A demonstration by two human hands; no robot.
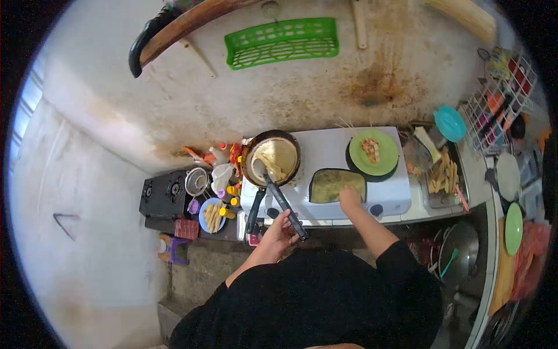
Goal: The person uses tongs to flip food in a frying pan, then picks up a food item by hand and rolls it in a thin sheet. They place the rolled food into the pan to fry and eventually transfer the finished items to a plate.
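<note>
Pan (272, 157) with a thin yellowish crepe sits on the white stove on the counter (418, 212). Left hand (280, 230) closes its grip around a black spatula (283, 200) whose tip rests in the pan. Right hand (350, 198) presses flat, fingers spread, on a wrapper (331, 183) beside it. Green plate (374, 152) behind holds filling; a tray (442, 174) holds rolled sticks.

Soft daylight enters from the window (26, 104) at the left edge and lights the wall (174, 99) evenly, with only faint shadows. A fisheye lens bends everything strongly toward the black round border. Small things look slightly soft; no harsh glare.
</note>
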